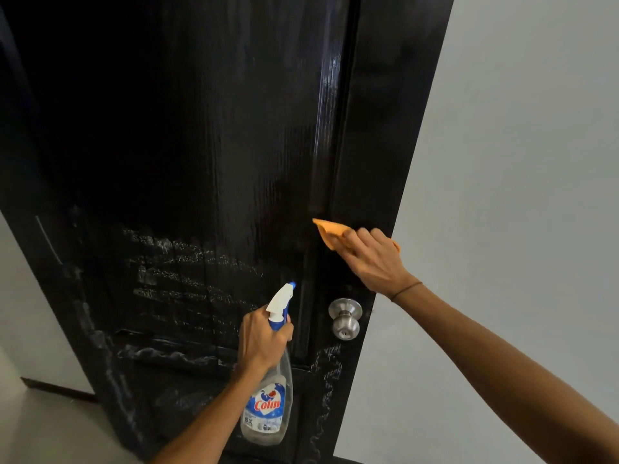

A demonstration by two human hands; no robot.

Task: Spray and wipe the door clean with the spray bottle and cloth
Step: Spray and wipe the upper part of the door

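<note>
- Your right hand [375, 259] is pressing the orange cloth [330, 233] against the black door [201, 145], above the knob [345, 317].
- Your left hand [261, 339] is gripping the bottle [268, 396] by its neck, nozzle pointing at the streaky lower panel.

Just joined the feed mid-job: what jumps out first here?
The orange cloth, pressed by the right hand against the black door's right side above the steel knob. Then the spray bottle, gripped by the left hand, and whitish streaks across the door's lower half.
</note>
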